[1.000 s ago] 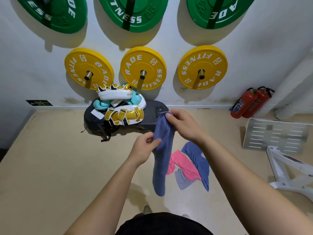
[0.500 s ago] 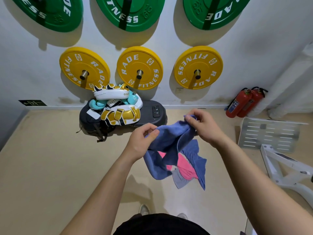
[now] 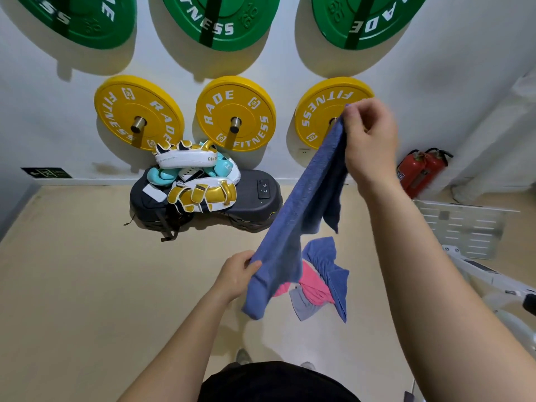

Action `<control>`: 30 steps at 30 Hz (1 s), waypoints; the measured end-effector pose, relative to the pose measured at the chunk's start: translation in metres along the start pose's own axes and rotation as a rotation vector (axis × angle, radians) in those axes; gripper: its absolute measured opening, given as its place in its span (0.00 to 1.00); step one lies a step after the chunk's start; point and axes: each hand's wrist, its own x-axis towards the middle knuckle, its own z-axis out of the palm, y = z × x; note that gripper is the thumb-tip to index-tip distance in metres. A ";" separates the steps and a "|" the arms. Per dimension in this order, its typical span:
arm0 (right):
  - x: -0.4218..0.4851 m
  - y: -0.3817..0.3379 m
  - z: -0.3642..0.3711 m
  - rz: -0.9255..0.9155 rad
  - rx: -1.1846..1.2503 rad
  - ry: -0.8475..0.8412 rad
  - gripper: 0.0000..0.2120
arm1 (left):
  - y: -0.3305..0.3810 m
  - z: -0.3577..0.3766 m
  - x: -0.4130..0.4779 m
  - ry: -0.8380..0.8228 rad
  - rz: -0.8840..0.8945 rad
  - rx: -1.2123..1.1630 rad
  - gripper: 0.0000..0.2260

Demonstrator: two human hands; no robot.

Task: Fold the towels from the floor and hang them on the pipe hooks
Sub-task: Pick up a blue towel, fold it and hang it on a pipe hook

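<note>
A blue towel [image 3: 301, 210] stretches diagonally in the air between my hands. My right hand [image 3: 369, 140] pinches its upper end, raised in front of the right yellow plate. My left hand [image 3: 236, 275] grips its lower end, low and to the left. Below on the beige floor lie more towels in a heap: a second blue towel [image 3: 330, 262], a pink towel [image 3: 313, 285] and a grey-blue towel [image 3: 303, 307]. No pipe hooks are in view.
Yellow weight plates [image 3: 235, 114] and green weight plates [image 3: 220, 18] hang on the white wall. A black pad stacked with boxing mitts [image 3: 200, 192] sits against the wall. Red fire extinguishers [image 3: 420, 169] stand at right, beside a metal panel [image 3: 461, 224] and a white frame [image 3: 493, 285].
The towel was bunched between my hands; my right hand has risen up and right, my left has dropped, and the towel is now pulled out long.
</note>
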 end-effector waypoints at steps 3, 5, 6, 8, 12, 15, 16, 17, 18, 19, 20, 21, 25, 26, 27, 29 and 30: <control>-0.008 0.023 -0.027 0.062 -0.168 0.036 0.06 | -0.009 -0.013 -0.004 0.139 -0.027 -0.068 0.11; -0.028 0.045 -0.038 0.173 -0.312 -0.050 0.05 | 0.003 -0.024 0.000 0.166 0.004 -0.074 0.09; -0.041 0.059 -0.038 0.250 -0.344 -0.132 0.04 | 0.014 -0.029 0.003 0.155 0.035 -0.064 0.07; -0.075 0.077 -0.028 0.381 -0.310 -0.332 0.03 | 0.041 -0.034 0.006 0.073 0.129 -0.040 0.08; -0.141 0.096 0.001 0.347 -0.284 -0.722 0.20 | 0.080 -0.022 0.007 -0.098 0.264 0.075 0.07; -0.167 0.101 0.012 0.348 -0.302 -0.859 0.06 | 0.084 -0.013 0.004 -0.091 0.266 0.091 0.09; -0.171 0.103 0.015 0.364 -0.316 -0.841 0.05 | 0.082 -0.010 0.002 -0.079 0.252 0.067 0.08; -0.172 0.104 0.017 0.376 -0.319 -0.803 0.09 | 0.079 -0.009 0.001 -0.064 0.237 0.037 0.08; -0.172 0.105 0.019 0.393 -0.308 -0.767 0.11 | 0.075 -0.009 0.000 -0.047 0.224 0.019 0.08; -0.170 0.105 0.021 0.403 -0.293 -0.742 0.11 | 0.069 -0.008 0.001 -0.032 0.217 0.013 0.07; -0.167 0.103 0.022 0.401 -0.272 -0.727 0.10 | 0.064 -0.009 0.002 -0.023 0.202 0.015 0.08; -0.163 0.102 0.022 0.395 -0.251 -0.721 0.08 | 0.059 -0.009 0.003 -0.021 0.183 0.007 0.08; -0.142 0.098 0.019 0.375 -0.129 -0.664 0.07 | 0.041 -0.004 0.006 -0.046 0.110 0.003 0.12; -0.135 0.097 0.016 0.368 -0.112 -0.643 0.08 | 0.036 -0.002 0.005 -0.058 0.096 0.010 0.11; -0.127 0.096 0.013 0.359 -0.103 -0.624 0.08 | 0.032 0.000 0.005 -0.070 0.080 0.014 0.11; -0.112 0.095 0.006 0.346 -0.088 -0.592 0.08 | 0.026 0.007 0.005 -0.075 0.044 0.005 0.10; -0.105 0.096 0.002 0.345 -0.090 -0.587 0.08 | 0.024 0.010 0.005 -0.065 0.020 -0.028 0.10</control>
